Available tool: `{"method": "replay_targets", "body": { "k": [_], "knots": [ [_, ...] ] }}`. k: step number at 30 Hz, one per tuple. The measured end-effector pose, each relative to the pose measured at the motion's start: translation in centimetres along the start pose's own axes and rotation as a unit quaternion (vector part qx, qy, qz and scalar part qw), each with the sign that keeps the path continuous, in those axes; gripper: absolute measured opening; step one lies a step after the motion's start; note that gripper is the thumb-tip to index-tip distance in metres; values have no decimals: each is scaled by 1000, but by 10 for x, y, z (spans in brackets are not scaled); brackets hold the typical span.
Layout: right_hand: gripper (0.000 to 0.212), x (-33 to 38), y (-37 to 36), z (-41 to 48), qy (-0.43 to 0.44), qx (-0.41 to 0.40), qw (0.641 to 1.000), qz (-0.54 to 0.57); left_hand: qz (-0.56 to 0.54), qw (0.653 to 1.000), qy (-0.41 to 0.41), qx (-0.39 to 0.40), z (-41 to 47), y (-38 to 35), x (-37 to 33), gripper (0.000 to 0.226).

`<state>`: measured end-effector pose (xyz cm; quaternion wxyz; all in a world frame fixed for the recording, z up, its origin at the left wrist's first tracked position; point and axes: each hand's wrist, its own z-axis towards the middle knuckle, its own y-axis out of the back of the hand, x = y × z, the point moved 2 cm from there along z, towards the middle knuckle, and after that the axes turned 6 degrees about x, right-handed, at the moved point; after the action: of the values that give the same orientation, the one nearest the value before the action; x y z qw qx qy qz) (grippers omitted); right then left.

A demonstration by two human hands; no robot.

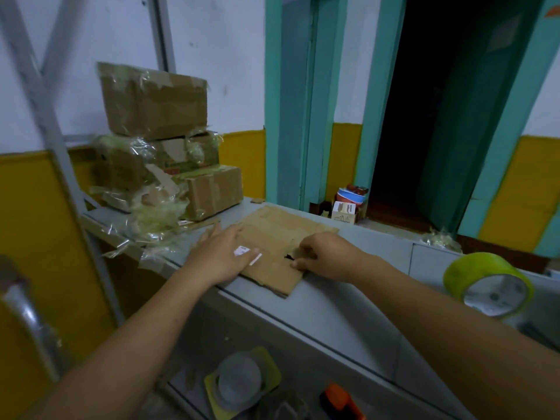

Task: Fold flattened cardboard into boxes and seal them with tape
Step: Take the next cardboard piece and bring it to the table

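Left hand [222, 256] flat, fingers spread, pressing flattened brown cardboard sheet [280, 247] on grey countertop [348, 313]; right hand [325, 256] pinches its torn flap. Yellow-green tape roll [488, 284] nearby.

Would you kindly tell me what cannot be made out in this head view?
All in the head view.
Doorway: the room behind is too dark.
Cardboard: parts lie under the left hand and right hand.
Small box beside the doorway: print too small to read.
Orange thing below the counter: cut off by the bottom edge.
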<state>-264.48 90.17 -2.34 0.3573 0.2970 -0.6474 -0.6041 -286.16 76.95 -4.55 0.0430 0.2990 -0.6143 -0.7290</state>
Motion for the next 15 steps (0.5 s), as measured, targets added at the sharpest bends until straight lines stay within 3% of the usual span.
{"method": "replay_targets", "body": {
  "k": [3,6,8,12,15],
  "knots": [
    [40,-2,0,-5,1,-23,999,-39,1,1000,25,-7,14,10,10,90],
    [35,-3,-5,-6,-11,-42,998,-34,-76,995,63,6,25,17,14,89],
    [31,-3,-8,-6,-23,-54,998,-7,-132,989,57,-29,30,19,14,77],
    [22,-2,-8,-13,-48,-116,981,145,-235,964,29,-123,32,24,14,61],
    [25,-8,3,-20,-86,-198,927,305,-323,934,-8,-155,28,36,6,58]
  ]
}}
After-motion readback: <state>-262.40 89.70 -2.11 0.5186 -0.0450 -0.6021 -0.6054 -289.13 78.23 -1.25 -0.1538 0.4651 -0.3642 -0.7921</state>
